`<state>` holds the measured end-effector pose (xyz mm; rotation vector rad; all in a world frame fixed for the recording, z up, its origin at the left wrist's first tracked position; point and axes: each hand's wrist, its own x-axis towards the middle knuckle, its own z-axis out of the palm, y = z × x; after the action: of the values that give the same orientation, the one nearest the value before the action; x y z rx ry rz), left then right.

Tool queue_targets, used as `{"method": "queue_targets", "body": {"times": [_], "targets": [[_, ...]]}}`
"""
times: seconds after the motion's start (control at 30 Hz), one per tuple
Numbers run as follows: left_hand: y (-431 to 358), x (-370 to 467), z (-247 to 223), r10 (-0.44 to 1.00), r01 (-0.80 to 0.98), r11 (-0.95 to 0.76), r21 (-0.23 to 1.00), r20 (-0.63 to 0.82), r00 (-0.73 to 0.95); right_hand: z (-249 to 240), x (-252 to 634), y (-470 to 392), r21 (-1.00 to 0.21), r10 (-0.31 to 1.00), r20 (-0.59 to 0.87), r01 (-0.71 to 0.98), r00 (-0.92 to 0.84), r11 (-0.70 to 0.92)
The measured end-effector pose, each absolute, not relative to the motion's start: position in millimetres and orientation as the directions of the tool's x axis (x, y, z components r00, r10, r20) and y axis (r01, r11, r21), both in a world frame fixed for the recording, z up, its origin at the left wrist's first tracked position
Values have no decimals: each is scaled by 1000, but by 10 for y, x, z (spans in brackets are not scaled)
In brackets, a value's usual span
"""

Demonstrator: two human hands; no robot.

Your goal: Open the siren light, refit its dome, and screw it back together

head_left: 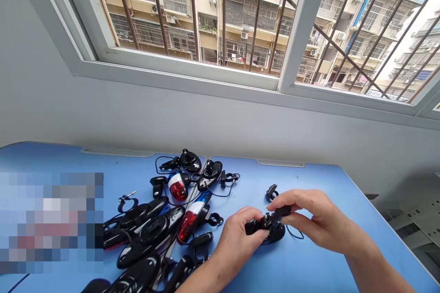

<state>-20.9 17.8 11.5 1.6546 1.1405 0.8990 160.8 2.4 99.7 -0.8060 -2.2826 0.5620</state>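
On the right part of the blue table, my left hand (240, 236) grips a black device (274, 233) at its left side, thumb and fingers closed on it. Just to the right, my right hand (314, 219) pinches a small black part (282, 212) between thumb and fingers, over the top of the device. A thin black cable (296, 234) curves out below my right fingers. Right behind the hands lies a black clamp (271, 192). My fingers hide part of the device.
Several black devices (153, 231) with clamps and cables lie left of my hands, some with red, white and blue covers (178, 187). The blue table (316, 265) meets a wall under a barred window. A pixelated patch covers the far left.
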Motion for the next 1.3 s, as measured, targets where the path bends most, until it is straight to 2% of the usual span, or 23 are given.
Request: {"method": "queue_targets", "body": {"times": [0.37, 0.53, 0.67, 0.97, 1.17, 1.3], "targets": [[117, -186, 121, 951, 268, -203, 942, 125, 283, 905, 1472, -106, -426, 694, 504, 551, -515, 718], [122, -186, 88, 957, 289, -197, 937, 120, 263, 818, 1420, -57, -358, 594, 627, 491, -503, 794], [166, -226, 102, 965, 313, -191, 930, 119, 235, 782, 1388, 2, -382, 557, 646, 411, -522, 828], [253, -286, 121, 953, 333, -227, 915, 139, 268, 939, 1489, 54, -429, 481, 545, 264, -687, 864], [219, -270, 141, 951, 337, -223, 915, 128, 282, 944, 1482, -1, -466, 591, 502, 378, -631, 800], [206, -267, 157, 952, 354, -217, 910, 117, 285, 907, 1464, -25, -445, 590, 511, 395, -625, 804]]}}
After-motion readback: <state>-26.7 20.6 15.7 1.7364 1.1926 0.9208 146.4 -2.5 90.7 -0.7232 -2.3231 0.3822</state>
